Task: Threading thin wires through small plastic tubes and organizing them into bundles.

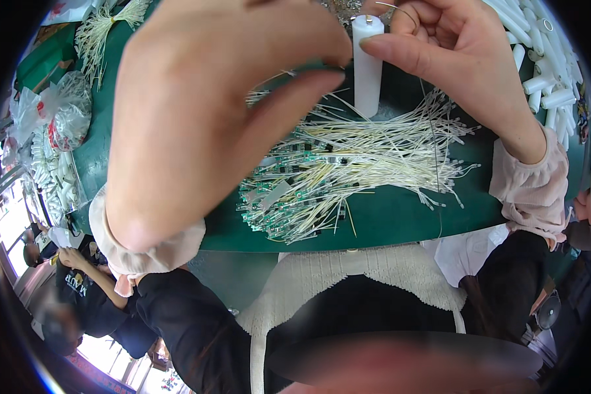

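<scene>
A white plastic tube (pixel 368 79), slightly tapered, stands upright beyond the bundled wires, with small metal bits at its top. My right hand (pixel 450 56) grips it near the top, the thumb pressed to its right side. A thin wire (pixel 410 14) loops among that hand's fingers. Left of the tube, my left hand (pixel 223 85) hovers, large and a little blurred. Its thumb and forefinger curve toward each other with a narrow gap at the tips, and I see nothing between them. Below both hands lies a bundle of pale wires (pixel 400 141) with small green circuit boards (pixel 282 194) at their left ends.
White tubes (pixel 551 79) are heaped at the far right of the green table (pixel 226 230). Another wire bundle (pixel 105 33) lies far left, near clear plastic bags (pixel 69 115) and more small white pieces (pixel 52 171). At the lower left, another person (pixel 88 282) sits close by.
</scene>
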